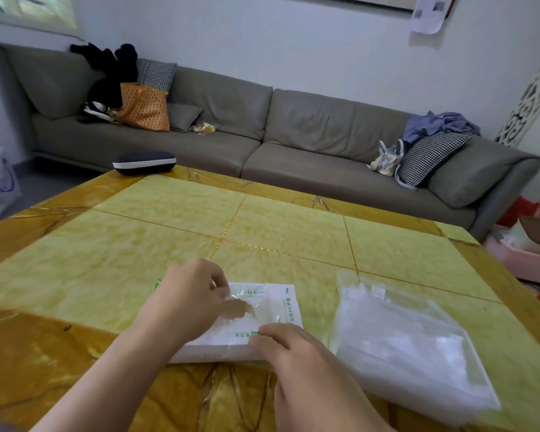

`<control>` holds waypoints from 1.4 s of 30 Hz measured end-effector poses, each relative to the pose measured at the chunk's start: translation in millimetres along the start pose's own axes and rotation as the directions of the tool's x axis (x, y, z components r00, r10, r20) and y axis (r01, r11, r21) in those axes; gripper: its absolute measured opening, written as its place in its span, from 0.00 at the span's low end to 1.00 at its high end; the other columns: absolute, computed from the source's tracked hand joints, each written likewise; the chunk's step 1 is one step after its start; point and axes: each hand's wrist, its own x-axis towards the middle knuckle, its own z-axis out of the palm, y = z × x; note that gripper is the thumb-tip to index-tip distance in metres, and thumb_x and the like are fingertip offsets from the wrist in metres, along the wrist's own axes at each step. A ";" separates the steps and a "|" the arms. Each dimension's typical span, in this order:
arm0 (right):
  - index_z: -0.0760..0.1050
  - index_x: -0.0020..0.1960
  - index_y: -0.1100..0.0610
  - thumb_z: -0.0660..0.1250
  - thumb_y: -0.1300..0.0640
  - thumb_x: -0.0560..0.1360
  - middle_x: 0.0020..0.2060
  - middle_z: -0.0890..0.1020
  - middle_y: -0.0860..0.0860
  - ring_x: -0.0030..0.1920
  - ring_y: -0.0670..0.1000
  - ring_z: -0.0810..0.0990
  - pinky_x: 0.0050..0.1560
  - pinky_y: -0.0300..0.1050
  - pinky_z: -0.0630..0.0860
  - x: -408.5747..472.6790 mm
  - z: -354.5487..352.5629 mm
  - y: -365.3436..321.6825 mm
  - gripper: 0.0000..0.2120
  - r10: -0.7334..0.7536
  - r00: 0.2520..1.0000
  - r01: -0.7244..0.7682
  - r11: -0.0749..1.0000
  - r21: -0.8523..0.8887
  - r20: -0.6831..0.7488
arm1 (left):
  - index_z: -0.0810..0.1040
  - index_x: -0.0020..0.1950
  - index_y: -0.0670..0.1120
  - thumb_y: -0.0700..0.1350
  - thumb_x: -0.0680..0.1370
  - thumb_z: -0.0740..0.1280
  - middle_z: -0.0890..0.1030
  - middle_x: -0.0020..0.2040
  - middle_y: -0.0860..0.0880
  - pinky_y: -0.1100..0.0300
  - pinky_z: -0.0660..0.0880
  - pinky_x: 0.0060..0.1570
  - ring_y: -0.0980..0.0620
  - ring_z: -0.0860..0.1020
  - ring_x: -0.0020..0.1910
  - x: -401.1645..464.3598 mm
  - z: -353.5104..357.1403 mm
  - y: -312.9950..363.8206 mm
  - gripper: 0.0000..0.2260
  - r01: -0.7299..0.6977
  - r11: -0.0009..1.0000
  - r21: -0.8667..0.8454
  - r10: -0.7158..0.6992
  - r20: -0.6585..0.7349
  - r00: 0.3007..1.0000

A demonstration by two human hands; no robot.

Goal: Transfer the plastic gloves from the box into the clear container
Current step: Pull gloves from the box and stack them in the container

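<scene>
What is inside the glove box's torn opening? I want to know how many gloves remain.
Through the torn opening in the glove box, thin clear plastic gloves show, pinched by the left hand. The right hand rests on the box. The cardboard hides how many remain.

— What does the left hand (189, 294) cover?
— The near-left part of the glove box (262, 310); its fingertips vanish behind crinkled film at the opening.
— And the print?
— Too blurred to read.
— The clear container (409, 344)?
— Hazy; I can't separate single gloves inside. Both forearms are cut off by the bottom edge.
</scene>
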 end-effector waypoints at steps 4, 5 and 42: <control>0.68 0.74 0.44 0.59 0.58 0.74 0.71 0.66 0.37 0.74 0.45 0.65 0.68 0.43 0.71 1.4 3.6 3.7 0.29 -0.019 1.000 0.019 1.000 0.003 0.012 | 0.82 0.44 0.53 0.46 0.82 0.67 0.85 0.37 0.57 0.63 0.73 0.31 0.60 0.80 0.30 -5.0 -8.2 12.1 0.07 -0.058 0.934 -0.352 -0.021 -0.217 0.976; 0.69 0.73 0.44 0.60 0.58 0.74 0.71 0.66 0.38 0.74 0.45 0.65 0.67 0.42 0.71 1.7 4.1 4.2 0.29 -0.029 0.999 0.029 1.000 0.001 0.018 | 0.82 0.46 0.53 0.46 0.82 0.68 0.85 0.38 0.57 0.63 0.75 0.35 0.60 0.81 0.33 -7.7 -12.7 15.3 0.07 -0.077 0.885 -0.458 -0.048 -0.256 0.966; 0.78 0.44 0.56 0.66 0.58 0.84 0.29 0.81 0.54 0.28 0.59 0.80 0.34 0.59 0.82 -24.0 -39.3 19.2 0.10 0.574 0.781 -0.015 0.412 0.911 -0.246 | 0.85 0.48 0.38 0.47 0.82 0.67 0.77 0.35 0.42 0.58 0.77 0.24 0.48 0.76 0.28 -56.3 21.6 74.1 0.14 0.235 0.205 -0.950 -0.254 0.180 0.950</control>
